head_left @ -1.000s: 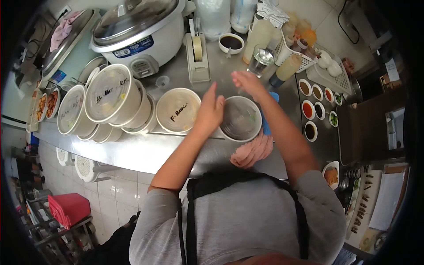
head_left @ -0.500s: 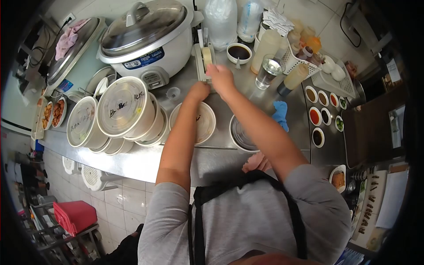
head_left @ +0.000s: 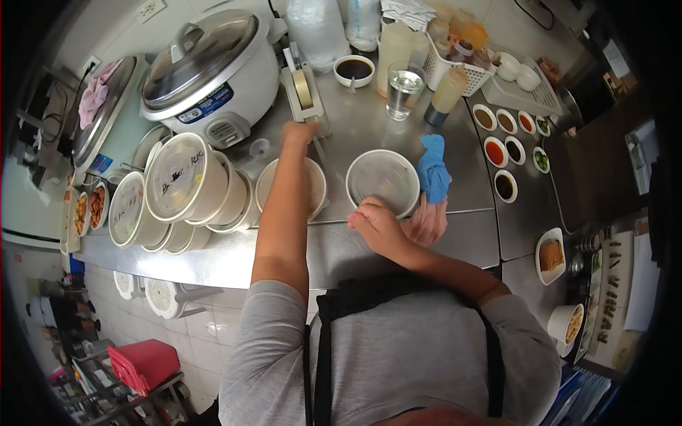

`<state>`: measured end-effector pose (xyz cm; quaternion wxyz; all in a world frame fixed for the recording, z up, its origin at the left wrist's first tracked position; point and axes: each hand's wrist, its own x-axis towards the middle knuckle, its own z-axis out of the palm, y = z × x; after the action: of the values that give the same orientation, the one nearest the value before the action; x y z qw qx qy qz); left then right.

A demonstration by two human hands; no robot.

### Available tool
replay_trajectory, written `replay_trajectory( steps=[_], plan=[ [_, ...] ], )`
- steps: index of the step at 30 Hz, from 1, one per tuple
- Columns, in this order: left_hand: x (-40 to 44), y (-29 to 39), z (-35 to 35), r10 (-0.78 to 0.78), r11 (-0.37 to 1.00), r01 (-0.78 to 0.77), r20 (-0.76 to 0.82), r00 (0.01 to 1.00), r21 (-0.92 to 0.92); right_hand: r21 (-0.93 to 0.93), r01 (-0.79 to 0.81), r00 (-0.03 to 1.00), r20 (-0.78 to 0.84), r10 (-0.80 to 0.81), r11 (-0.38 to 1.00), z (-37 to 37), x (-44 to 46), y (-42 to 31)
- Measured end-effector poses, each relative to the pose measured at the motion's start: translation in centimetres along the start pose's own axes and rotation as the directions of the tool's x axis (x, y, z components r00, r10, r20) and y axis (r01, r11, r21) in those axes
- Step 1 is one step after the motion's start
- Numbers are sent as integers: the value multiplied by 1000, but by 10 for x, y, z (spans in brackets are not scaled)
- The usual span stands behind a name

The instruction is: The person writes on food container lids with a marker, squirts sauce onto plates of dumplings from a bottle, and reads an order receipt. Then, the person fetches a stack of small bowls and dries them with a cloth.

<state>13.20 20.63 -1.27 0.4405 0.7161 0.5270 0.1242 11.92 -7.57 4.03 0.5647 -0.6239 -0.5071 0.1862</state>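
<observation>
I see a grey short-sleeved shirt (head_left: 412, 362), black strap left (head_left: 322, 362), black strap right (head_left: 495, 366), black cloth (head_left: 398, 287) between.

"What's the wall (head_left: 497, 25) like, from where you stand?"
"Pale, tiled at one o'clock, with an outlet (head_left: 150, 9) between ten and eleven."
"And low down?"
"White stools (head_left: 165, 298) at eight, on light square floor tiles (head_left: 213, 316). Light glares off the steel counter (head_left: 341, 255) at eight, too."
</observation>
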Motion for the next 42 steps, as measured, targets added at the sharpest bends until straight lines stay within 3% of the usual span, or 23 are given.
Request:
replay_trajectory(
  steps=[5,8,9,12,16,19,20,22,23,26,29,30,32,33,35,36,38,40,42],
  plan=[
    [-25,15,-6,75,906,9,-182,980,424,-2,-80,997,18,80,997,-7,12,-5],
    [-43,24,-13,250,919,-144,-258,933,368,15,-78,997,3,78,997,-35,11,0],
    [-65,34,-17,269,949,-208,-265,926,236,26,-111,993,35,111,993,-53,5,2],
    [-98,36,-1,541,840,-446,-435,720,308,-41,-221,974,49,223,974,-107,-16,7],
    [-127,30,18,690,618,-388,-235,684,684,11,-584,805,141,577,812,-136,-33,21],
    [-130,15,27,739,484,-393,-125,662,781,-215,-371,898,166,408,904,-132,-43,63],
    [-132,13,28,753,431,-399,-79,653,810,-180,-458,855,179,487,871,-130,-44,67],
    [-131,12,37,727,423,-443,-5,686,790,-121,-619,748,213,629,776,-131,-44,74],
    [-132,13,42,713,422,-463,30,700,779,-121,-576,783,203,588,808,-132,-44,76],
    [-134,11,59,498,738,-410,-23,867,536,-59,-486,857,163,489,872,-135,-47,88],
    [-112,-26,88,149,985,-160,155,977,65,51,-488,867,142,477,871,-137,-45,110],
    [-113,-29,92,112,981,-82,163,980,-178,40,-508,853,164,495,861,-136,-43,112],
    [-123,-36,96,49,787,91,209,977,-610,-54,-524,839,143,526,850,-133,-36,113],
    [-127,-35,88,20,792,127,233,972,-598,-135,-521,839,97,535,843,-131,-33,111],
    [-127,-41,83,63,973,-61,4,998,-224,-205,-525,842,17,539,826,-125,-30,104],
    [-128,-44,82,120,993,-121,-101,988,-4,-210,-505,859,-29,511,837,-122,-28,106],
    [-133,-47,82,168,985,-159,-153,974,68,-223,-462,887,-117,447,858,-114,-25,113],
    [-139,-50,79,222,969,-194,-204,953,150,-24,-498,859,-150,489,867,-121,-31,116],
    [-149,-51,75,107,949,-148,-156,982,-277,130,-545,802,-207,560,829,-141,-42,117]
  ],
)
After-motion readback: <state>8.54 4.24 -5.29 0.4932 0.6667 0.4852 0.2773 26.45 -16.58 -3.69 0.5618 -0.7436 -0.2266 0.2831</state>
